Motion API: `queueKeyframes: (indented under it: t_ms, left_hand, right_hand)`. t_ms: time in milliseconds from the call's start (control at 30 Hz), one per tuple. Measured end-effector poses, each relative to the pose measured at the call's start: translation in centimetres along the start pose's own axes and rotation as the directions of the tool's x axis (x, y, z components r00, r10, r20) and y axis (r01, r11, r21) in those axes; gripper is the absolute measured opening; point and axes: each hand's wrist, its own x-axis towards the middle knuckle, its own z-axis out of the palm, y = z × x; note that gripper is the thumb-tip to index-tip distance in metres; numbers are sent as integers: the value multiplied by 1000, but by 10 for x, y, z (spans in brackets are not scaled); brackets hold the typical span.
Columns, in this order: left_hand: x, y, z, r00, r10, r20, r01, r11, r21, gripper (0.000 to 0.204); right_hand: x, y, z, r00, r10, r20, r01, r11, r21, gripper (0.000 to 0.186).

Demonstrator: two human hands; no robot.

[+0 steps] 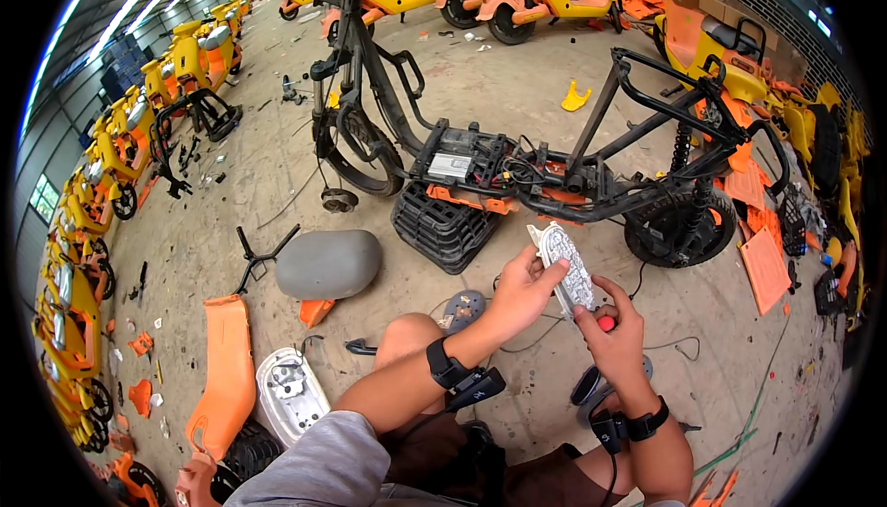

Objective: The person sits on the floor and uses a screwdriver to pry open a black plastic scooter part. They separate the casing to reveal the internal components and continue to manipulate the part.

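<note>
In front of me I hold a white oval lamp-like housing (pixel 565 267) with a silvery, bumpy face, tilted to one side. My left hand (pixel 523 296) is closed on its left edge, the thumb lying over the face. My right hand (pixel 617 336) is at its lower end, with the thumb against the rim and the fingers curled. From that hand juts the rounded red end (pixel 606 323) of a handle, the rest hidden by the fingers. Beyond my hands stands a stripped black scooter frame (pixel 591 161) with an exposed silver box in its middle.
A grey seat (pixel 329 265), a long orange panel (pixel 224 368) and an open white oval shell (pixel 291 396) lie to my left. A black crate (pixel 445 230) sits under the frame. Yellow-orange scooters (pixel 189 68) line the left and back; orange panels (pixel 765 271) pile up right.
</note>
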Motion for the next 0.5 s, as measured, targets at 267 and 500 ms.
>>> queueKeyframes:
  t_ms: [267, 500]
  left_hand:
    - [-2, -9, 3, 998, 37, 46, -46, 975, 216, 30]
    - [-9, -10, 5, 996, 33, 80, -51, 969, 240, 35]
  right_hand:
    - [1, 1, 0, 998, -54, 7, 55, 997, -46, 48]
    - [-1, 0, 9, 992, -125, -14, 121, 981, -151, 50]
